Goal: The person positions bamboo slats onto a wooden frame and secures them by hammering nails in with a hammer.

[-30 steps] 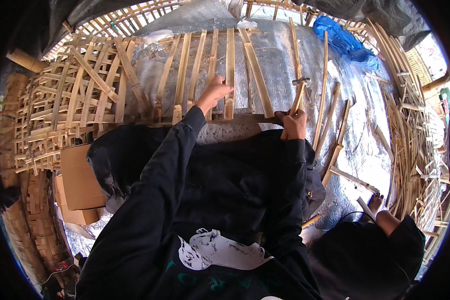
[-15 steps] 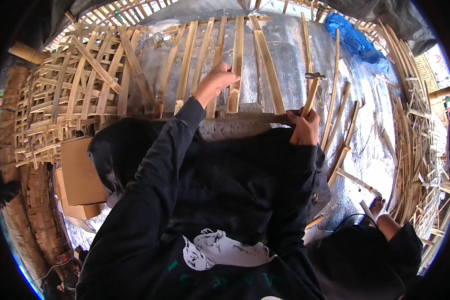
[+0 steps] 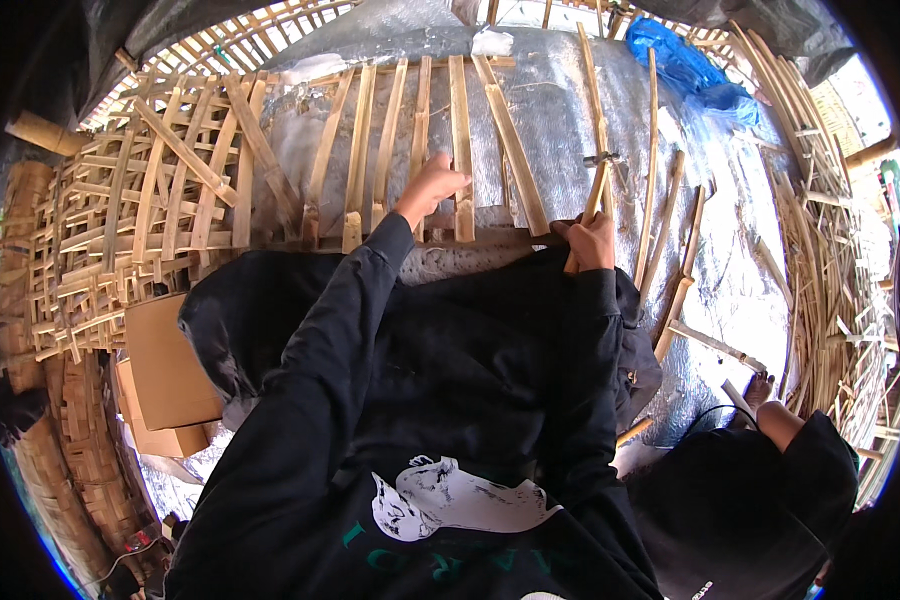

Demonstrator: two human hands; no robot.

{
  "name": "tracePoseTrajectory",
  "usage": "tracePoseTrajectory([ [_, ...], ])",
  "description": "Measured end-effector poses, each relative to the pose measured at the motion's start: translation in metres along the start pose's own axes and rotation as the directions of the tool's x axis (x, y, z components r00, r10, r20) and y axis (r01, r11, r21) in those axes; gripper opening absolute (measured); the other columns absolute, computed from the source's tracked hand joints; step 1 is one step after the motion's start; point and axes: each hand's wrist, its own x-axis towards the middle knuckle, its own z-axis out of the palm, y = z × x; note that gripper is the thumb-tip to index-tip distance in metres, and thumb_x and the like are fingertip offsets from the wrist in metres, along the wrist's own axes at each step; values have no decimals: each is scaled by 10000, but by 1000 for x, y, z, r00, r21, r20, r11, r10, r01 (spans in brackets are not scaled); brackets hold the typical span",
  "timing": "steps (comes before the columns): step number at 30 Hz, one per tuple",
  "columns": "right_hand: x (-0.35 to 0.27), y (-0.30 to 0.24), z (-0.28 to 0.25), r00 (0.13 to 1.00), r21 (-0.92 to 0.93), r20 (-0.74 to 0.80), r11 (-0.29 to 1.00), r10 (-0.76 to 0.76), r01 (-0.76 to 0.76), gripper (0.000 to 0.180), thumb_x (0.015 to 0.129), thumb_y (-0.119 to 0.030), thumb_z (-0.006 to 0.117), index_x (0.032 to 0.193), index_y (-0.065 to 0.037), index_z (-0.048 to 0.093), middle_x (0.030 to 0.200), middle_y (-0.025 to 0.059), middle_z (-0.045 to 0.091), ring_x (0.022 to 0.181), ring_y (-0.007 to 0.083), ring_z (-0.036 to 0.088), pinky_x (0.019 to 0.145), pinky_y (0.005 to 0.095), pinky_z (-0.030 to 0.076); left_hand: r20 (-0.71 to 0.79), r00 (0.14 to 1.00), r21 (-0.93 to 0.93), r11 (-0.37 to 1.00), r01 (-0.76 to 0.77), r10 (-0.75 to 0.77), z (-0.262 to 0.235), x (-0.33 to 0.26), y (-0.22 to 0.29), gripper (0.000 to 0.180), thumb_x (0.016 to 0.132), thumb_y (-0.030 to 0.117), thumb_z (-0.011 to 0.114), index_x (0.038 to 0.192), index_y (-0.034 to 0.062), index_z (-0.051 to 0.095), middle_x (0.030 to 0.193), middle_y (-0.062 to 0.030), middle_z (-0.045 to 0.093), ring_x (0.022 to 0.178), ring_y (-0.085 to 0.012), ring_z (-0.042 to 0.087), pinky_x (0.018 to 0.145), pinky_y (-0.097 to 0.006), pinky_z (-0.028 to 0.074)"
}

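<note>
The slats (image 3: 460, 140) under the left hand (image 3: 432, 188) are split bamboo, pale tan, matt and fibrous, with rough cut ends. They lie on a silver sheet (image 3: 560, 110), crinkled and dully shiny, likely foil-faced plastic. The right hand (image 3: 588, 240) grips a hammer (image 3: 598, 185) with a smooth wooden handle and a grey metal head. Both sleeves (image 3: 370, 320) are black cloth, soft and matt. The boxes (image 3: 165, 365) are plain brown cardboard, flat and dull. The blue tarp (image 3: 685, 60) looks like glossy plastic. The stacked frames (image 3: 120, 230) are the same dry, rough bamboo.
</note>
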Motion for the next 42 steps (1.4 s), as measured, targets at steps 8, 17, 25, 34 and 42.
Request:
tracePoseTrajectory([
  [8, 11, 12, -3, 998, -60, 37, 997, 43, -41, 284, 731, -54, 907, 792, 72, 659, 704, 139, 693, 623, 220, 684, 556, 375, 521, -62, 973, 421, 890, -176, 222, 4, -16, 31, 630, 867, 195, 800, 1301, -127, 476, 911, -258, 672, 800, -380, 675, 718, -478, 539],
  [17, 8, 9, 5, 1000, -254, -9, 967, 22, -23, 363, 745, -202, 907, 877, 65, 699, 801, 196, 736, 768, 322, 745, 699, 438, 554, 176, 788, 496, 638, -589, 590, -15, -83, 50, 435, 1005, 122, 671, 1419, 58, 552, 1428, -136, 584, 1359, -365, 574, 1118, -459, 519],
  [25, 2, 12, 9, 950, -204, -191, 957, -247, 207, 228, 789, -103, 804, 880, 48, 660, 880, 258, 750, 858, 428, 745, 775, 478, 565, 79, 699, 426, 610, -669, 711, -38, -159, 42, 322, 958, -78, 628, 1254, 46, 657, 1479, -84, 580, 1281, -321, 646, 1027, -437, 595],
  [34, -1, -11, 10, 841, -170, -325, 901, -433, 399, 195, 828, -3, 777, 861, 6, 585, 780, 205, 697, 752, 441, 686, 667, 475, 512, -297, 862, 245, 905, -347, 411, -73, -129, 21, 151, 993, 67, 721, 1115, 7, 654, 769, -36, 680, 745, -109, 707, 636, -240, 526],
  [42, -10, -31, 1, 931, 32, -256, 960, -259, 276, 166, 855, 63, 737, 907, 31, 582, 860, 175, 767, 839, 350, 764, 738, 417, 551, -141, 868, 146, 878, -457, 475, -31, -96, 121, 98, 1029, 77, 628, 1102, 46, 687, 871, -39, 697, 811, -119, 688, 685, -234, 560],
])
